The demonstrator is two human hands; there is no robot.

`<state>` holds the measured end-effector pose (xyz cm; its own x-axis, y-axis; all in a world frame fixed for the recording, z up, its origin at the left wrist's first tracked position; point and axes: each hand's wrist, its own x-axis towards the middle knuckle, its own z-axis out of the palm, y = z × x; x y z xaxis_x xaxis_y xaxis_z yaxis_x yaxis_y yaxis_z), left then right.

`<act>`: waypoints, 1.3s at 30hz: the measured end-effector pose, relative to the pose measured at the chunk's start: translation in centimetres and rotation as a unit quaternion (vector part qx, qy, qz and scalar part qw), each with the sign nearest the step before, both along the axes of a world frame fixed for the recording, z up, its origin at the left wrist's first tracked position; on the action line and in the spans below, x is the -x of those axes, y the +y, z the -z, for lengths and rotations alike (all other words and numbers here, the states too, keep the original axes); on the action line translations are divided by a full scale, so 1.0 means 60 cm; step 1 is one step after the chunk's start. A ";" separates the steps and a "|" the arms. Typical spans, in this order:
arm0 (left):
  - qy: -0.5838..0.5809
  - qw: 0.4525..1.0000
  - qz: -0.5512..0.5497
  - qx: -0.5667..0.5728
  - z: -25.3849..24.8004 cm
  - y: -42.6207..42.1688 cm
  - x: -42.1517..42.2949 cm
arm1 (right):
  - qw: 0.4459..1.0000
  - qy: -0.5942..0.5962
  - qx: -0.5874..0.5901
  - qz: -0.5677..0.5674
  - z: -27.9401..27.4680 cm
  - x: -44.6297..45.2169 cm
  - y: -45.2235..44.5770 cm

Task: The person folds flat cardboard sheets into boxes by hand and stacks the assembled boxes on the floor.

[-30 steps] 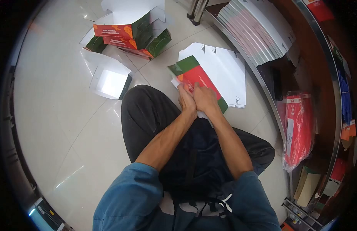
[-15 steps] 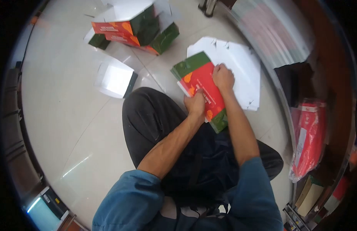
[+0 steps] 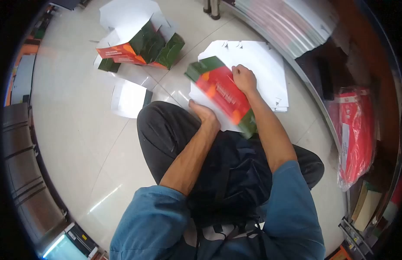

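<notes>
Blur softens lettering on a red-and-green carton (image 3: pixel 219 89) in front of a seated person's lap; the frame's top crops a shelf's stack (image 3: pixel 287 19). Flat white sheets (image 3: pixel 266 69), partly covered, lie on the floor (image 3: pixel 79 130) beyond, near opened red-and-green boxes (image 3: pixel 151 43). The right hand (image 3: pixel 244 79) curls tightly on the carton's far edge; the left hand (image 3: pixel 205 114) spreads flat against its white near side.
</notes>
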<state>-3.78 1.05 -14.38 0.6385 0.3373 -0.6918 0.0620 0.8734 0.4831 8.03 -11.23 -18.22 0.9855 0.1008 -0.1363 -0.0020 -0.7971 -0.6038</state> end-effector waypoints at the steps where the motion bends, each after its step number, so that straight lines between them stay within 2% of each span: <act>1: -0.020 1.000 -0.007 -0.001 -0.005 0.004 0.004 | 0.994 0.047 -0.094 0.022 -0.017 -0.011 -0.025; 2: -0.023 1.000 0.005 0.014 -0.007 0.012 0.008 | 0.977 0.097 -0.186 0.041 -0.029 -0.015 -0.050; 3: 0.036 0.996 0.043 -0.073 -0.008 0.013 0.013 | 0.948 0.149 -0.276 0.059 -0.038 -0.016 -0.079; 4: 0.091 0.980 0.077 -0.160 -0.005 0.014 0.010 | 0.898 0.273 -0.328 0.109 -0.032 -0.025 -0.124; 5: 0.144 0.953 0.106 -0.245 0.000 0.014 0.003 | 0.867 0.306 -0.368 0.139 -0.118 0.004 -0.143; 6: 0.149 0.933 0.089 -0.316 0.024 0.015 -0.005 | 0.829 0.281 -0.472 0.101 -0.137 0.018 -0.168; 9: 0.187 0.858 0.157 -0.451 -0.034 0.034 -0.036 | 0.816 0.285 -0.503 0.009 -0.204 0.061 -0.242; 12: 0.196 0.777 0.261 -0.538 -0.042 0.079 -0.102 | 0.947 0.216 -0.236 0.020 -0.165 0.113 -0.273; 15: 0.202 0.691 0.327 -0.612 -0.059 0.102 -0.139 | 0.933 0.305 -0.178 0.063 -0.185 0.140 -0.228; 16: 0.199 0.661 0.340 -0.639 -0.059 0.106 -0.147 | 0.924 0.322 -0.199 0.058 -0.170 0.142 -0.230; 19: 0.187 0.668 0.361 -0.623 -0.032 0.146 -0.182 | 0.895 0.354 -0.265 0.059 -0.132 0.137 -0.237; 22: 0.180 0.708 0.368 -0.576 -0.005 0.166 -0.201 | 0.860 0.365 -0.339 0.114 -0.127 0.139 -0.225; 25: 0.173 0.701 0.361 -0.591 -0.012 0.167 -0.214 | 0.918 0.249 -0.299 0.071 -0.129 0.144 -0.206; 28: 0.131 0.640 0.360 -0.666 -0.101 0.176 -0.207 | 0.917 0.207 -0.337 0.055 -0.187 0.171 -0.186; 31: 0.126 0.668 0.452 -0.578 -0.103 0.219 -0.227 | 0.874 0.342 -0.328 0.106 -0.198 0.206 -0.189; 32: 0.135 0.678 0.450 -0.565 -0.069 0.218 -0.235 | 0.848 0.376 -0.356 0.112 -0.183 0.208 -0.193; 35: 0.154 0.648 0.421 -0.616 0.033 0.195 -0.227 | 0.848 0.400 -0.313 0.149 -0.078 0.196 -0.211; 36: 0.184 0.669 0.387 -0.607 0.031 0.176 -0.224 | 0.869 0.377 -0.264 0.182 -0.070 0.192 -0.212; 39: 0.142 0.710 0.413 -0.552 0.009 0.160 -0.219 | 0.855 0.342 -0.320 0.223 -0.059 0.178 -0.235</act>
<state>9.38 10.67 -14.91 0.8213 0.3661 -0.4375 0.5653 -0.4194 0.7103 -2.66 -25.35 -14.69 0.6567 0.0060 -0.7541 -0.7470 -0.1323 -0.6515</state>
